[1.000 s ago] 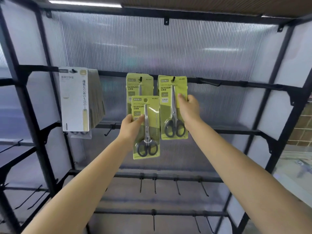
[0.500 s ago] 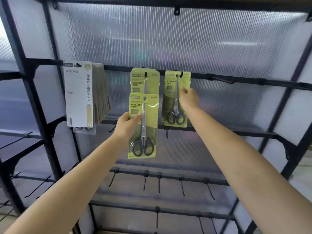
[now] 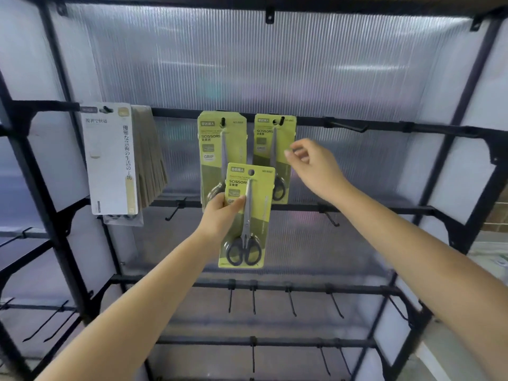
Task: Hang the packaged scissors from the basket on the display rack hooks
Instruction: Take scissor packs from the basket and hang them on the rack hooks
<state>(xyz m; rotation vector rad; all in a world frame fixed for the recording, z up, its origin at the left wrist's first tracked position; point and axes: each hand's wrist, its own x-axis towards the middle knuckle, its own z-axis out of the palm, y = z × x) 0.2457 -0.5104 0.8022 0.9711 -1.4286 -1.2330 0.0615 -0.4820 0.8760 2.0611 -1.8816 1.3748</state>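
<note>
two bare forearms, no sleeves, no jewellery

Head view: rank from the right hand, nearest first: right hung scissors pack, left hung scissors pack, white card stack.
From the right hand:
1. right hung scissors pack, just left of the fingers, on the top rail.
2. left hung scissors pack, next hook to the left.
3. white card stack, far left on the same rail.

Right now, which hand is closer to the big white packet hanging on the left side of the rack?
Left. The left hand, holding the green scissors pack, sits just right of and below the white hanging packet; the right hand is farther right, beyond both hung packs.
</note>
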